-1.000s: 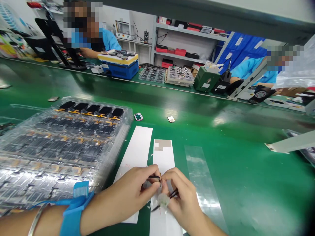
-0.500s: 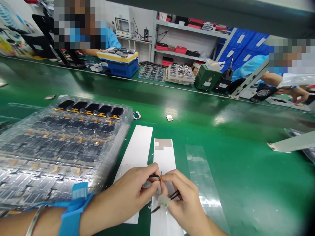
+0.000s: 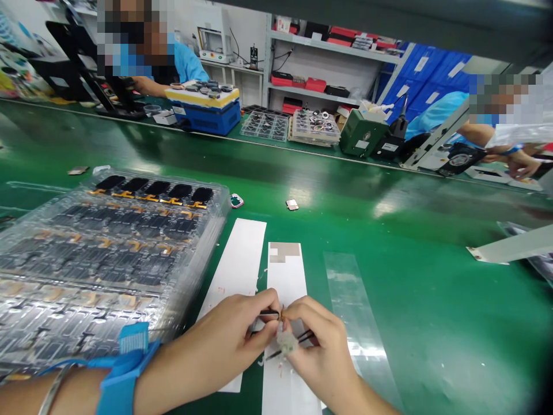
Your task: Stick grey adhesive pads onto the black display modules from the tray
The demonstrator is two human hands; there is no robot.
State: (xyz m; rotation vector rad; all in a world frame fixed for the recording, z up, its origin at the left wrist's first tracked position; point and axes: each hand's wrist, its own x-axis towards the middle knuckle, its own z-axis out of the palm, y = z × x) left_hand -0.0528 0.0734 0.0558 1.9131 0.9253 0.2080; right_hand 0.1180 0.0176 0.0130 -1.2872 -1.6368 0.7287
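Left hand (image 3: 216, 346) low over a white paper strip (image 3: 285, 276), thumb and fingers pressed together, pinching a small dark strip (image 3: 270, 313); long axis nearly level, one end pointing right, at a thin orange flex (image 3: 281, 314). Right hand (image 3: 317, 351), fingers closed around a thin black tool (image 3: 305, 337), slanting from low left to high right, white cotton tuft (image 3: 287, 341) on it. Seemingly fine work, needing a steady pinch. Just beside, a clear film strip (image 3: 349, 305); to the left, stacked plastic trays (image 3: 108, 259) of dark panels; far off, a blue machine (image 3: 203, 118).

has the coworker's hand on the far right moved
Yes, the co-worker's hand has come into view, to the right of the round black part.
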